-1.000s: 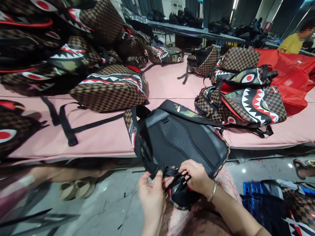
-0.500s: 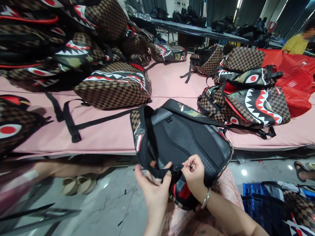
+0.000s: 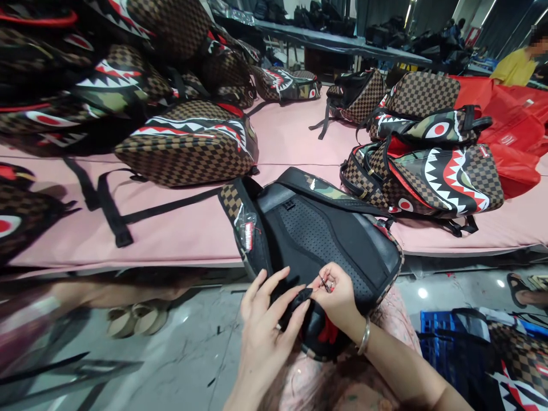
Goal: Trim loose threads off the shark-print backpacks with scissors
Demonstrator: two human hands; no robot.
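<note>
A checkered backpack (image 3: pixel 308 228) lies across my lap and the table edge, its black padded back panel facing up. My left hand (image 3: pixel 272 319) pinches a black strap end (image 3: pixel 303 295) near the bag's lower edge between thumb and finger; its other fingers are spread. Right beside it, my right hand (image 3: pixel 338 294) is closed, its fingertips at the same strap end. A small dark metal tool with a bit of red (image 3: pixel 326 283) shows between its fingers; its exact kind is too small to make out. A shoulder strap with a red-and-white tag (image 3: pixel 249 235) lies left of the panel.
On the pink table (image 3: pixel 282 140), a shark-mouth backpack (image 3: pixel 188 145) lies at left beside a stacked pile (image 3: pixel 107 85). More backpacks (image 3: pixel 445 177) and red bags (image 3: pixel 509 131) are at right. A blue crate (image 3: pixel 430 337) stands on the floor. Another person's arm (image 3: pixel 98 294) is at left.
My left hand has shifted from the strap's loop to its end, closer to my right hand. The shoulder strap has swung down flatter, showing more of its tag. The view has shifted slightly.
</note>
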